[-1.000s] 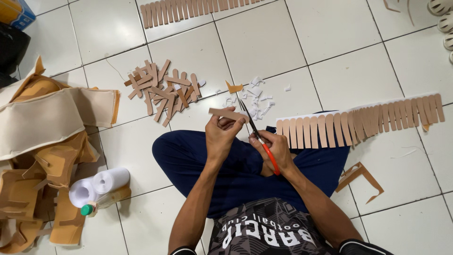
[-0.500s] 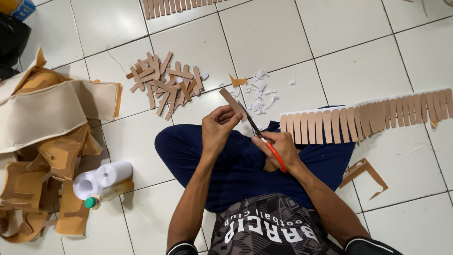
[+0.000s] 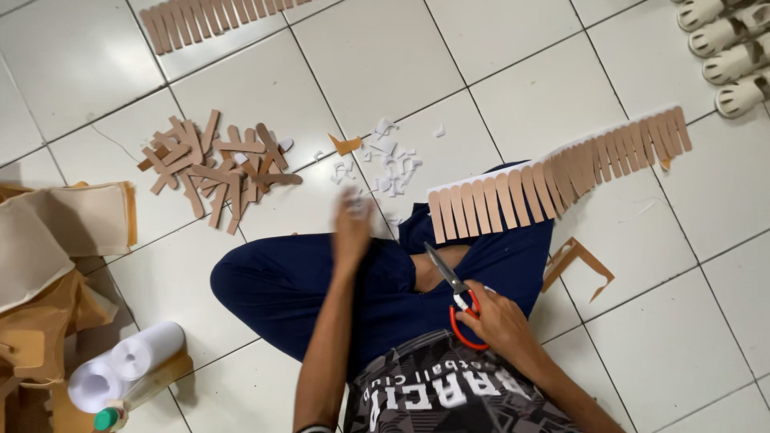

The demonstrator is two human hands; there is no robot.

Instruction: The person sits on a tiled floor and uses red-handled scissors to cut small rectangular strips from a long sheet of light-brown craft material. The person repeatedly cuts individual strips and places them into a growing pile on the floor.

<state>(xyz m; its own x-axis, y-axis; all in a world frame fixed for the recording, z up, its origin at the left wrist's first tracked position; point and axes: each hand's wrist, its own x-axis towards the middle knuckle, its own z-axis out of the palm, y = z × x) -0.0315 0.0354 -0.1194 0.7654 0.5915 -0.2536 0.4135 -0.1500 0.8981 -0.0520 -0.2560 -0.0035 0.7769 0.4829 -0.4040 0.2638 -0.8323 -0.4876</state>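
Fingers of the blurred left hand [image 3: 353,228], grip impossible to tell, reach toward the strip pile [image 3: 212,168] between cuts, while the right hand [image 3: 489,321] clasps red-handled scissors [image 3: 453,293] over the lap, another strip seemingly needed.

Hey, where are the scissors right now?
In the head view, the red-handled scissors are in the right hand, over the person's lap, blades pointing up toward the row of tan strips on the floor.
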